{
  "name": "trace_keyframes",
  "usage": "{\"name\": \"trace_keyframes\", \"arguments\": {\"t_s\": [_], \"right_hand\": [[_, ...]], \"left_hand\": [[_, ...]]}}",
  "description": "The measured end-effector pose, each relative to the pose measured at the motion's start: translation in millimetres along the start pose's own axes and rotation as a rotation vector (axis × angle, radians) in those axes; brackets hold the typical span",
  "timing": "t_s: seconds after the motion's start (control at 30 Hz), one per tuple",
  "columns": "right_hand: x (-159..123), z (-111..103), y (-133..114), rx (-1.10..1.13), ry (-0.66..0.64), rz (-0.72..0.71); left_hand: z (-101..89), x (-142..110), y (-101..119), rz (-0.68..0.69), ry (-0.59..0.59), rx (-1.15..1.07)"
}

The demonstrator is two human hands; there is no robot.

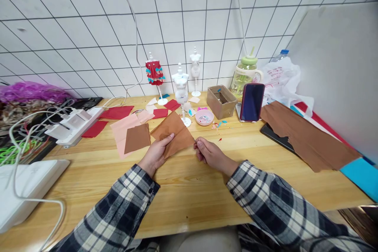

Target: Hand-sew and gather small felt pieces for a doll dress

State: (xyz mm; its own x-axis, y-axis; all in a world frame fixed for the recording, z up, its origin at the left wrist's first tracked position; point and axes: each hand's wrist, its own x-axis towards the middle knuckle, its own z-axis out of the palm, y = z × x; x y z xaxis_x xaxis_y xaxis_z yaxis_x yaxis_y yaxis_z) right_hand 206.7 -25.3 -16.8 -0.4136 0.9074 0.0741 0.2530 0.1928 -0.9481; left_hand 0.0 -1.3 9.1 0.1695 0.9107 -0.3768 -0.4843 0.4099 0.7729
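Brown sheet is pinched by left grip and right grip near pink bowl of bits.

- most of the left hand's fingers were hidden beneath the brown sheet; its thumb lay on top.
- at the sheet's corner, whatever lay within the right hand's curled fingers was hidden.
- the bits in the pink dish were too small to tell apart.
- a brown piece partly covered a black slab.
- a white bag hid most of a blue-capped bottle; the bag's print was unreadable.
- the picture's left edge cut off a white device and a purple bundle.
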Motion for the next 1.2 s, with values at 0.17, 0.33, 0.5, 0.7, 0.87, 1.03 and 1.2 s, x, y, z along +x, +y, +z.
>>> {"name": "trace_keyframes", "arguments": {"t_s": [0.17, 0.33, 0.5, 0.7, 0.87, 1.03, 1.2], "right_hand": [[0, 0, 1, 0.002, 0.001, 0.019], [0, 0, 1, 0.001, 0.01, 0.034], [1, 1, 2, 0.0, 0.04, 0.038], [1, 0, 2, 0.0, 0.054, 0.019], [1, -2, 1, -0.015, 0.049, 0.004], [0, -4, -2, -0.088, 0.031, -0.013], [0, -4, -3, -0.108, 0.022, -0.024]], "left_hand": [[-0.9, 1, 0, 0.017, 0.03, 0.017], [-5.5, 4, -2, 0.019, 0.021, 0.016], [-4.1, 3, -3, 0.025, 0.017, 0.021], [-7.1, 4, -3, 0.028, 0.01, 0.016], [-11.8, 8, -4, 0.01, 0.024, 0.007], [-7.2, 5, -3, 0.021, 0.029, 0.012], [-4.0, 2, -1, 0.016, 0.017, 0.017]]}}
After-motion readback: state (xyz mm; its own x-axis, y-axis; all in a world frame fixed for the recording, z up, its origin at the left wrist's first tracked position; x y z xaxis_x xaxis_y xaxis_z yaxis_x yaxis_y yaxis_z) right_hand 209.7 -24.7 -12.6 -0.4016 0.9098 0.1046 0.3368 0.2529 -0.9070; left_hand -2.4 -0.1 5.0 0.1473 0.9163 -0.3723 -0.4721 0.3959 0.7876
